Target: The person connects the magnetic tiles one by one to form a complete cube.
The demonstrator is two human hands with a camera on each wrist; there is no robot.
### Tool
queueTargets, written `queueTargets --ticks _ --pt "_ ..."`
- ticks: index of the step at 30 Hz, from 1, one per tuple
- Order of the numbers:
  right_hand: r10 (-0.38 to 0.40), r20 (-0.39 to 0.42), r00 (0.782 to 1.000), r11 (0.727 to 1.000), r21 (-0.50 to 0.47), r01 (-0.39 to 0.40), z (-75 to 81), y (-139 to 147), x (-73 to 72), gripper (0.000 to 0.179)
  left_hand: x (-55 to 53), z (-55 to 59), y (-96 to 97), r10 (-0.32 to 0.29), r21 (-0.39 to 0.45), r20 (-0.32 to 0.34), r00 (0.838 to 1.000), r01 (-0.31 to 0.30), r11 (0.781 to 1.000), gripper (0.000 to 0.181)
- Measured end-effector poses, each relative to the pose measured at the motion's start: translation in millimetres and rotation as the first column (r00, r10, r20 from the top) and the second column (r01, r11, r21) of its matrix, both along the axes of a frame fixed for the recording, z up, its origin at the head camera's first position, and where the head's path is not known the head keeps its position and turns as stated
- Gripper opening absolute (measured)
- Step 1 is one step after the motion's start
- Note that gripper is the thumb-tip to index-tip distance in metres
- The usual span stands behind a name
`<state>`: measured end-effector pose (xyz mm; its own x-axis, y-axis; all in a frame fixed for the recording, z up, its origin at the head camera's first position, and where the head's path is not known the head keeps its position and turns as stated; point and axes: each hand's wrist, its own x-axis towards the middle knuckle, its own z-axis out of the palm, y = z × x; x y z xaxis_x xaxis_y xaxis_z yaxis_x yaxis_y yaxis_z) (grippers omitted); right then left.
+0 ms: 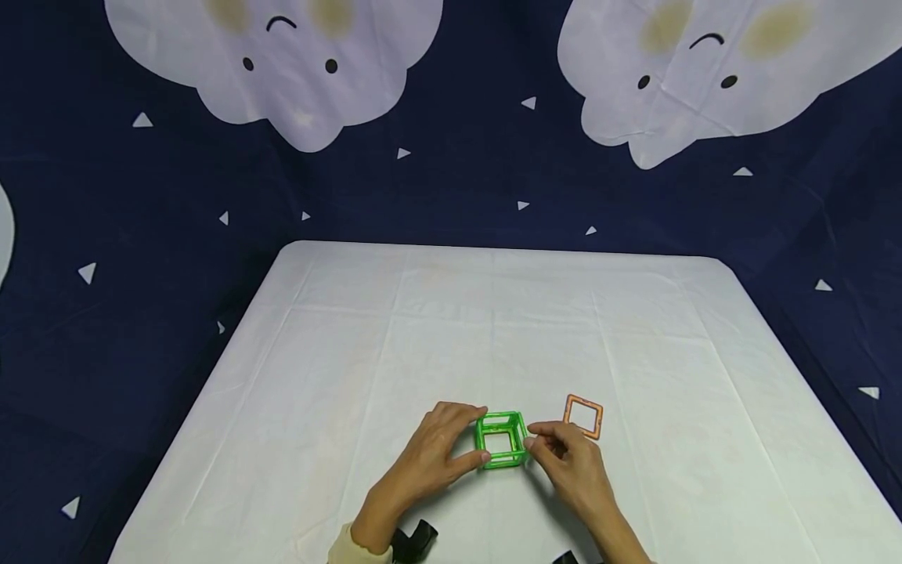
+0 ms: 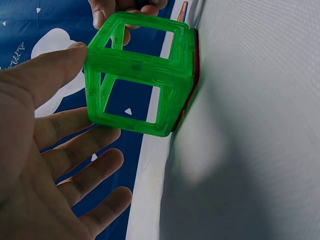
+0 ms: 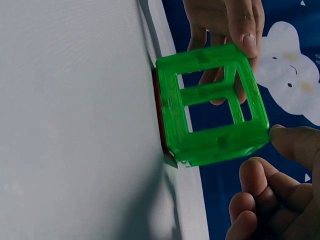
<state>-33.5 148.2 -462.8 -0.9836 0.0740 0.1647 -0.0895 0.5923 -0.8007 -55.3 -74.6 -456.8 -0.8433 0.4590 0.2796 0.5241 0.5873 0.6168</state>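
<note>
A see-through green cube of magnetic building tiles (image 1: 502,463), with square window openings, stands on the white table. A thin dark red tile (image 2: 197,55) lies under it in the left wrist view. My left hand (image 1: 437,448) holds the cube's left side between thumb and forefinger, its other fingers spread in the left wrist view. At the cube's right side, the right hand (image 1: 572,462) has a fingertip and thumb close together. In the right wrist view one fingertip (image 3: 278,134) meets a cube corner, while the other fingers are loosely bent beside it.
An orange square frame tile (image 1: 597,423) lies just behind my right hand. The white cloth-covered table (image 1: 451,329) reaches back to a dark blue cloth (image 1: 465,196) with clouds and small triangles. Black gear (image 1: 416,540) sits at the left wrist.
</note>
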Motion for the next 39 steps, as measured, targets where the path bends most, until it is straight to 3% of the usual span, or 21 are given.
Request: queueTargets --ticks 6,17,29,39 --pt "-0.021 -0.061 0.998 1.0 0.002 0.022 -0.8 8 -0.7 0.015 -1.0 2.3 -0.3 -0.012 -0.013 0.007 1.0 0.012 1.0 0.058" --pt "-0.021 -0.086 0.996 0.999 0.044 0.025 -1.9 22 -5.3 0.019 -3.5 4.4 -2.8 -0.038 -0.032 0.049 0.998 0.039 0.999 0.058" --pt "0.004 -0.165 0.986 0.974 0.226 0.034 -2.5 45 -11.9 0.028 -5.6 4.9 -5.8 -0.074 -0.05 0.053 0.996 0.077 0.996 0.057" --pt "0.02 -0.166 0.986 0.935 0.351 0.04 -2.3 62 -18.3 0.035 -7.2 6.6 -6.9 -0.077 -0.058 0.053 0.996 0.08 0.995 0.056"
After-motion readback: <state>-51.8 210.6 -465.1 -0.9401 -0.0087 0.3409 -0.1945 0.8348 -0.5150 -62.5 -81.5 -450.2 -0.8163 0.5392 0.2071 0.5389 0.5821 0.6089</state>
